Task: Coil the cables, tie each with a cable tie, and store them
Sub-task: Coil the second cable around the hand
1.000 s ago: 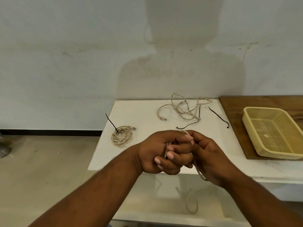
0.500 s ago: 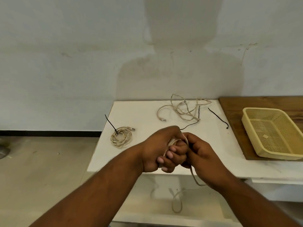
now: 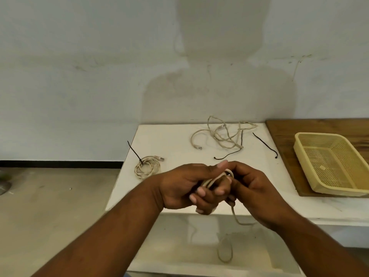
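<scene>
My left hand (image 3: 185, 186) grips a small bundle of beige cable loops (image 3: 211, 179) above the table's front edge. My right hand (image 3: 251, 188) pinches the same cable just to the right, and its loose tail (image 3: 235, 216) hangs below the table edge. A coiled beige cable (image 3: 147, 166) with a black cable tie (image 3: 134, 151) lies at the table's left. A tangled beige cable (image 3: 223, 134) lies at the back. Two loose black cable ties (image 3: 229, 153) (image 3: 265, 144) lie near it.
A yellow mesh basket (image 3: 299, 148) sits on a wooden board (image 3: 283, 132) at the right. The white table (image 3: 175, 140) stands against a pale wall, with bare floor (image 3: 56, 196) to the left and a lower shelf (image 3: 179, 246) under the table.
Both hands have risen slightly and shifted over the table edge. More cable has been wound onto the loops in my left hand, and the hanging tail has grown shorter.
</scene>
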